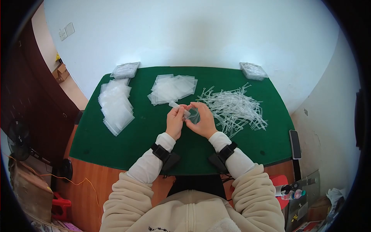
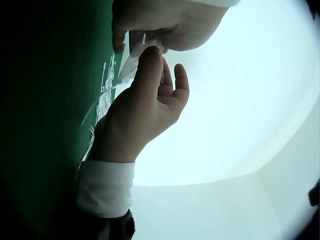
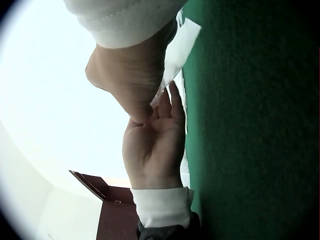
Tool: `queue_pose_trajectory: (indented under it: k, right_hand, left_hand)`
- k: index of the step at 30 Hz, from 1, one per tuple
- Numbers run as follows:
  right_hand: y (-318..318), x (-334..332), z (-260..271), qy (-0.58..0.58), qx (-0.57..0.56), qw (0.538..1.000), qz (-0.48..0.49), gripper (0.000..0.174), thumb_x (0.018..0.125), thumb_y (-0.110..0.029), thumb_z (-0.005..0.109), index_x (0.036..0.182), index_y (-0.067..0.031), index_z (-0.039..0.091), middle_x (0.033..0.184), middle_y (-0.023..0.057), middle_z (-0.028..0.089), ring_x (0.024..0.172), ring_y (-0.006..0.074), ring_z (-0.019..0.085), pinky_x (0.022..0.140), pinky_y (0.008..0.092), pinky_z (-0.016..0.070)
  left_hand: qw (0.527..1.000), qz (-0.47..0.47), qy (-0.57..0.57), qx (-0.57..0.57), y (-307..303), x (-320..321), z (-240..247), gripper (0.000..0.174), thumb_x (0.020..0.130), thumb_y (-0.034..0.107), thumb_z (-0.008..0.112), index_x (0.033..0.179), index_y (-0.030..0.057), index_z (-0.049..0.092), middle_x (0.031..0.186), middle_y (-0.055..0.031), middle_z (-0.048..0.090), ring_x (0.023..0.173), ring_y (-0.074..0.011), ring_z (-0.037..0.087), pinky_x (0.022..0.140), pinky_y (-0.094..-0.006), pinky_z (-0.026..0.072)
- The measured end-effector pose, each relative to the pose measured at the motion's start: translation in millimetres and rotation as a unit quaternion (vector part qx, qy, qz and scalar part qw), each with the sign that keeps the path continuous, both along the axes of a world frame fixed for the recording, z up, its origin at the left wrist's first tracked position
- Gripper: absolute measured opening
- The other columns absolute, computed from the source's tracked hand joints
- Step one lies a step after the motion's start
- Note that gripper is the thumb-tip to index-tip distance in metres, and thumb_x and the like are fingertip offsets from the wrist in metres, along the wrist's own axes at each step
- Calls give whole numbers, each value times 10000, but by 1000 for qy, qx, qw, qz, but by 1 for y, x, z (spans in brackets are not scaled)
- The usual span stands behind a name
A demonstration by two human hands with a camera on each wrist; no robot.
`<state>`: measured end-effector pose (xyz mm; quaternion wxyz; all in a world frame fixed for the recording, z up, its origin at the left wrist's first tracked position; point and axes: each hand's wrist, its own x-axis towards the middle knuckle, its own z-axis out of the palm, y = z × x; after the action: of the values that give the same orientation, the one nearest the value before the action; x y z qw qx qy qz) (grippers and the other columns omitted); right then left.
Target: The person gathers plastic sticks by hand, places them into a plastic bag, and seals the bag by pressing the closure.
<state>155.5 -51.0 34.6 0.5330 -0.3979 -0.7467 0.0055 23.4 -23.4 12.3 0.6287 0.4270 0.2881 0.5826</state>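
Both hands meet over the middle of the green table with a small clear plastic zip bag (image 1: 194, 115) between them. The left hand (image 1: 175, 123) pinches one side of the bag, and a pale strip juts out past its fingertips. On the other side, the right hand (image 1: 206, 123) holds the bag between curved thumb and fingers. In the left wrist view the bag (image 2: 130, 69) shows as a whitish film at the right hand's thumb (image 2: 147, 75). The right wrist view has a flat sheet of the bag (image 3: 183, 47) beyond the right hand. What lies inside the bag is hidden.
Stacks of clear zip bags lie at the left (image 1: 116, 104) and back middle (image 1: 172, 88). A heap of thin clear plastic sticks with looped ends (image 1: 235, 108) covers the right. Filled clear boxes stand at the back left (image 1: 126, 70) and back right (image 1: 253, 71). A phone (image 1: 295, 144) lies at the right edge.
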Motion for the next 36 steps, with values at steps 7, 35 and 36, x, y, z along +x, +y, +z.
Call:
queue_pose_trajectory:
  k: [7, 35, 36]
  right_hand:
    - [-2, 6, 7, -7, -23, 1000, 3, 484, 612, -192, 703, 1037, -56, 518, 929, 108, 542, 870, 274, 533, 757, 342, 449]
    - [10, 24, -4, 265, -447, 812, 266, 92, 806, -123, 604, 775, -54, 552, 650, -56, 518, 550, 4, 428, 480, 160, 312]
    - [11, 26, -4, 256, -442, 822, 252, 98, 802, -129, 609, 768, -58, 551, 638, -59, 512, 539, 3, 419, 471, 160, 304]
  left_hand:
    - [991, -122, 37, -44, 4, -12, 8, 229, 908, 212, 463, 1010, 19, 535, 961, -85, 600, 874, -172, 602, 685, -279, 496]
    - [869, -419, 257, -63, -10, -22, 30, 228, 886, 201, 490, 973, -4, 541, 867, -100, 630, 738, -163, 631, 610, -234, 491]
    - [869, -419, 256, -63, -10, -22, 31, 228, 886, 201, 490, 973, -4, 541, 867, -100, 630, 738, -163, 631, 610, -234, 491]
